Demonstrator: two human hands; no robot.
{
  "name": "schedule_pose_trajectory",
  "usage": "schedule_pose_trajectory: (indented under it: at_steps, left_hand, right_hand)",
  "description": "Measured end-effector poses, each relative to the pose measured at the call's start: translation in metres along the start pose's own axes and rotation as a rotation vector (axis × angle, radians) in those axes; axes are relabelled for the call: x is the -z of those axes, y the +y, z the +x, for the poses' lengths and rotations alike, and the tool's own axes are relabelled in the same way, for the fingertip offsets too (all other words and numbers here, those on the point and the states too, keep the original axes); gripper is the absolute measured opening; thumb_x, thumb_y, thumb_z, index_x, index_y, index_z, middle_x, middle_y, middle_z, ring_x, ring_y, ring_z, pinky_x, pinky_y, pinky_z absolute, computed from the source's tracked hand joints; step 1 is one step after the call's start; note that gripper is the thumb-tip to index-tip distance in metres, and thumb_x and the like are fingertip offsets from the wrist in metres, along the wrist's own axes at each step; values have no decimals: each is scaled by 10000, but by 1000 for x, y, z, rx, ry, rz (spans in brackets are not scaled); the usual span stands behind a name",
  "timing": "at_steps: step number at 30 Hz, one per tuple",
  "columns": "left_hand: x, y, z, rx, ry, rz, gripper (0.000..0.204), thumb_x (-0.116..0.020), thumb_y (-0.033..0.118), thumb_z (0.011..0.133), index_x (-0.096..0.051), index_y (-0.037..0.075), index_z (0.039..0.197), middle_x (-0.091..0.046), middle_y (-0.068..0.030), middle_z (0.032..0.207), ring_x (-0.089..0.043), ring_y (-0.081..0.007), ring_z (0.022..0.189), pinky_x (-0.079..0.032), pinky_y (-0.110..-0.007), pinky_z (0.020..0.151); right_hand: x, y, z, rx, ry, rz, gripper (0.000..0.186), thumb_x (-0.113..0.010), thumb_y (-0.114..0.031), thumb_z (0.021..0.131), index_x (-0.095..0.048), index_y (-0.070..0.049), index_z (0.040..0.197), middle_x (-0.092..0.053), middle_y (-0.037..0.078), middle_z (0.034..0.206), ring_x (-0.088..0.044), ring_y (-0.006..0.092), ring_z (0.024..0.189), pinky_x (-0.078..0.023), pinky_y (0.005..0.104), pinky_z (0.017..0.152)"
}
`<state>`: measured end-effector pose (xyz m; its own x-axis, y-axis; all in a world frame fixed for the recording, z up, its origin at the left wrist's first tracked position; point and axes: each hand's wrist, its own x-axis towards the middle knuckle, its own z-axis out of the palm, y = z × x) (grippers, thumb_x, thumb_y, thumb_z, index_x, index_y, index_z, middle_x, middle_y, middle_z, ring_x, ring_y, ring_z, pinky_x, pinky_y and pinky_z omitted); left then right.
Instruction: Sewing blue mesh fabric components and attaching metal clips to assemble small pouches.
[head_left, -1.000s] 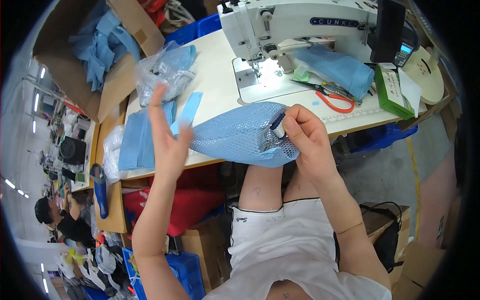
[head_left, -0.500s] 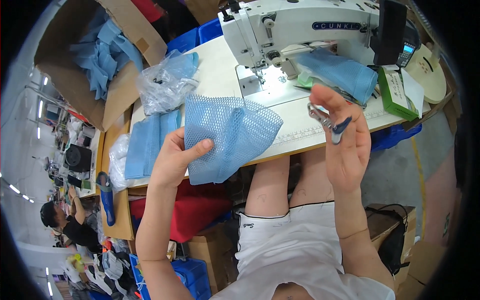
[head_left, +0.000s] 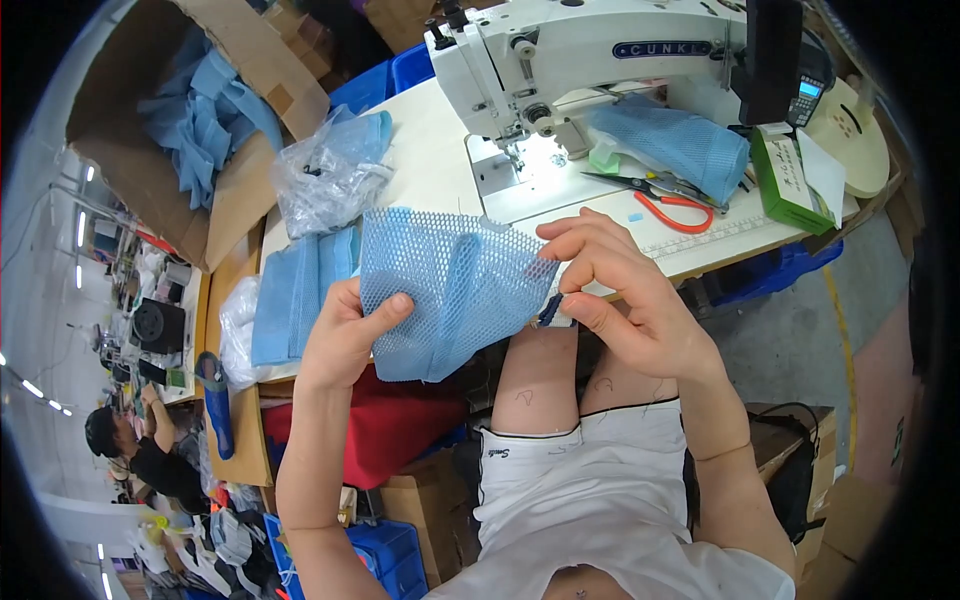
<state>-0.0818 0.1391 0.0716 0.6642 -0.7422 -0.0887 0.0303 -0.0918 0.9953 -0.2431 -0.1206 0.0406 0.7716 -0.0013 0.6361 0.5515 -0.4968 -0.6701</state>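
A blue mesh fabric piece [head_left: 440,290] is gripped at its left side by my left hand [head_left: 345,335], the thumb pressed on its front. My right hand [head_left: 640,300] is curled at the mesh's right edge, with a small dark blue and pale piece [head_left: 549,308] between thumb and fingers. Behind the mesh stands a white sewing machine [head_left: 590,50]. Stacked blue mesh pieces [head_left: 290,310] and a clear plastic bag with blue material [head_left: 325,180] lie to the left on the worktable [head_left: 430,140].
An open cardboard box [head_left: 250,180] of blue strips sits upper left. Orange-handled scissors [head_left: 670,215], a rolled blue mesh piece [head_left: 700,150] and a green box [head_left: 775,175] lie right. A blue tool [head_left: 218,405] is at the left edge. A co-worker [head_left: 150,460] works further left.
The mesh has gone from a bulging bundle to a flattened piece in my left hand. Since half a second ago, my right hand has brought the small piece leftward and down against the mesh edge.
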Motion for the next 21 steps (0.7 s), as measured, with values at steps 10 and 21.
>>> schedule_pose_trajectory:
  at_steps: [10,21]
  left_hand:
    - [-7,-2,-3,-59,-16,98,256,-635,210,951,-680,-21,1052,-691,-8,962,-584,-73,871,-483,-252,769]
    - [-24,-6,2,-232,175,546,179,-661,136,912,-683,-34,965,-661,-12,754,-546,-54,701,-442,-226,627]
  right_hand:
    - [9,-12,3,35,-56,27,116,-623,-99,854,-527,-40,881,-551,111,930,-537,302,918,-415,399,879]
    - [8,-29,3,49,-90,-249,141,-629,-79,833,-518,-17,894,-508,118,887,-471,305,824,-408,382,741]
